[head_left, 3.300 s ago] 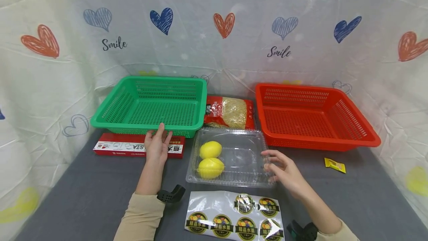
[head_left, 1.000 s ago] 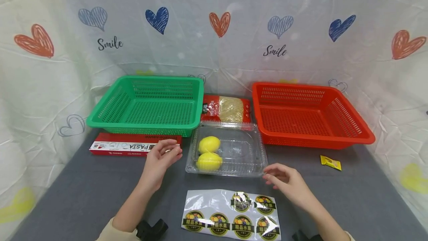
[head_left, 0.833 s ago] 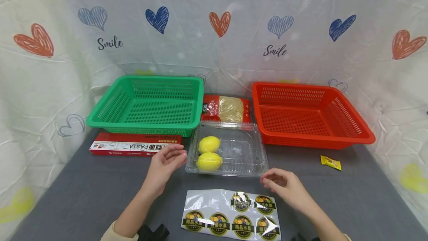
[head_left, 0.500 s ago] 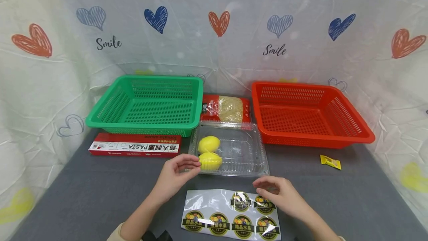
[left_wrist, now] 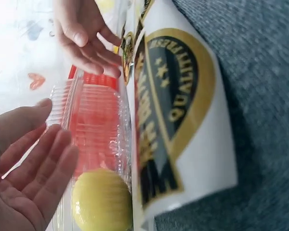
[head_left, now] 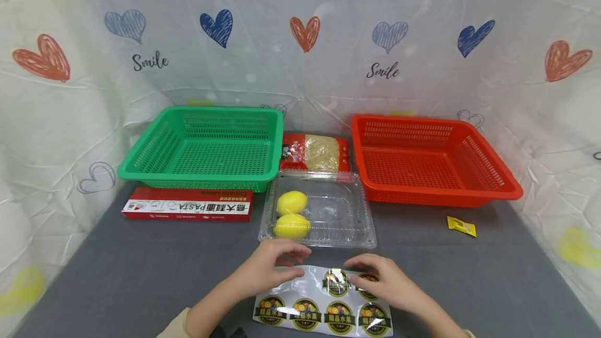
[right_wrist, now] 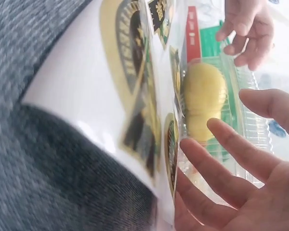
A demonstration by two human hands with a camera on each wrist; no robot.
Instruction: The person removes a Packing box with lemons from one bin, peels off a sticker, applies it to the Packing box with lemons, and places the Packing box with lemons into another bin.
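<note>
A white sheet of round fruit stickers (head_left: 293, 288), black and gold, lies on the table nearest the person. Over its upper left part hovers my left hand (head_left: 269, 267), fingers loosely bent and holding nothing. My right hand (head_left: 382, 281) is above the sheet's upper right, fingers relaxed, covering part of one sticker. In both wrist views the hands' fingers are spread apart with nothing between them. Just behind the sheet sits a clear plastic clamshell box (head_left: 333, 213), lid down, with two yellow lemons (head_left: 292, 227) in its left side.
A green basket (head_left: 197, 177) stands at the back left, a red basket (head_left: 441, 197) at the back right. Between them lies a red noodle bag (head_left: 321, 153). A red pasta box (head_left: 188, 205) is before the green basket. One small yellow packet (head_left: 461, 226) lies on the right.
Both hands have left the sides of the clear box and come toward the person and inward, over the sticker sheet. Earlier, the box was slid slightly; its lemons stay inside.
</note>
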